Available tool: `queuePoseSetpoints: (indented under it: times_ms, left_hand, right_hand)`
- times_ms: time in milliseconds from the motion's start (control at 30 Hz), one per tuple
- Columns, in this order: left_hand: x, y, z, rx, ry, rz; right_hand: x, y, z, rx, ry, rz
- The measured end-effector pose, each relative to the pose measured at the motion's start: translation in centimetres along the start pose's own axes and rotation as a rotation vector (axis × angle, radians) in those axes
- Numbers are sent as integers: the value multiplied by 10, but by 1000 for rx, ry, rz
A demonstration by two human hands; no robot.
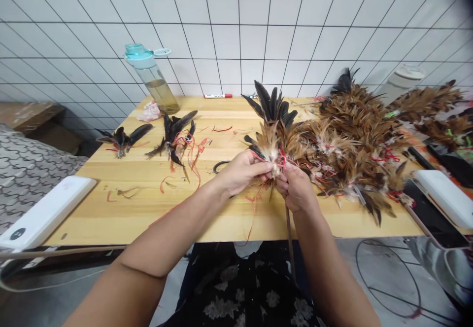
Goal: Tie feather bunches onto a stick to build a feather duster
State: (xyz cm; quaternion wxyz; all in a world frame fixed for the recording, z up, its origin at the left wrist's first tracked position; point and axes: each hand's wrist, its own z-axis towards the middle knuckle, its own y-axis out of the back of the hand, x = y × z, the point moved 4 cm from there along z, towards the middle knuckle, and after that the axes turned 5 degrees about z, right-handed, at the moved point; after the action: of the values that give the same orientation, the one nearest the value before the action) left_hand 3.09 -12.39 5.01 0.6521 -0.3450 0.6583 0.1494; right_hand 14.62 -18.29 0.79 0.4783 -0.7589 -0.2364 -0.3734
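Both hands meet over the middle of a wooden table [148, 203]. My left hand [242, 171] pinches the base of a bunch of black and brown feathers [271, 120] that fans upward. My right hand [295, 186] is closed on the same bunch from the right, where red thread [281, 158] is wound round the quills. A thin dark stick [290, 240] runs down from my right hand toward my lap. Loose red thread hangs below both hands.
A big pile of brown feathers [354, 139] fills the table's right side. Two small black feather bundles [177, 137] lie left with red thread scraps. A water bottle [153, 78], a red marker [218, 96], scissors [220, 166], white power banks [44, 213] and a phone [430, 213] are about.
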Motion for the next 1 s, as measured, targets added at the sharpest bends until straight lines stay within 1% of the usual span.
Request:
queuePoseSetpoints:
  times_ms: [67,133,200,333,400,500,633,733,833,933,1000]
  left_hand:
    - [10,-7,2,-60,8,-30]
    - [18,-7,4,-120,7,-60]
    - [22,-5,5,-153,5,-65]
    - [24,-2,4,-191,-11,-4]
    - [23,-2,3,-193,-21,11]
    - [21,-4,1,-187,-28,24]
    - [18,-9,-2,-85,-15,51]
    - [18,-10,-4,-79,-10,54]
    - [19,-10,-5,-90,1,64]
    - [18,-7,-7,-182,1,94]
    - [18,-4,-9,-228,-1,124]
  right_hand:
    - [-4,-2,0,-21,4,-20]
    - [-8,-4,-2,-36,-1,-23]
    - [-10,-6,-3,-36,-6,-20]
    - [-11,-9,-6,-1,-35,-39]
    - [-11,-10,-8,3,-44,-42]
    - [-10,-9,-10,-23,-16,-53]
    - [-9,-8,-14,-54,-7,-102]
    - [-8,-8,-16,-66,-38,-161]
    - [-7,-8,-19,-42,-54,-200]
    - [-6,-9,-22,15,-27,-234]
    - [-6,-10,-24,82,-2,-279]
